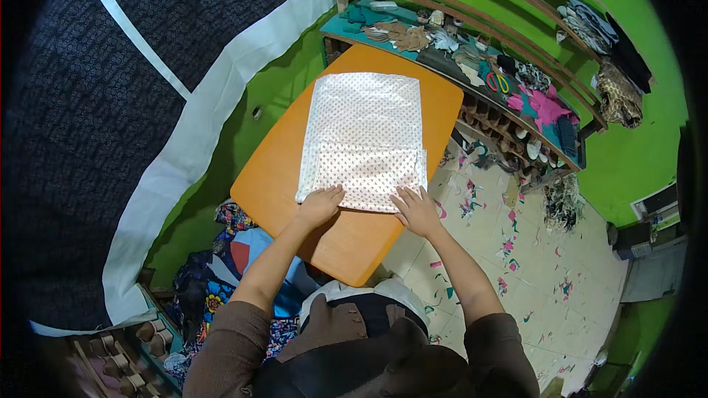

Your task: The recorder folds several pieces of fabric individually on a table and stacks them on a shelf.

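A white cloth (pixel 365 114) with small dark dots lies flat on an orange table (pixel 280 162). Its near part is folded back over itself, making a doubled layer along the near half. My left hand (pixel 321 205) rests on the near left corner, fingers laid over the fold. At the near right corner, my right hand (pixel 416 211) lies with its fingers spread on the cloth's edge. Both palms are partly off the cloth, and neither hand visibly grips it. My thumbs are hard to make out.
Beyond the table stands a teal-topped bench (pixel 339 26) with fabric scraps and yellow-and-red-handled scissors (pixel 497 82). Shoes (pixel 532 149) sit beneath it. Scraps litter the tiled floor (pixel 472 287) at right. Patterned fabrics (pixel 214 302) are heaped at lower left, near a dark curtain (pixel 96 140).
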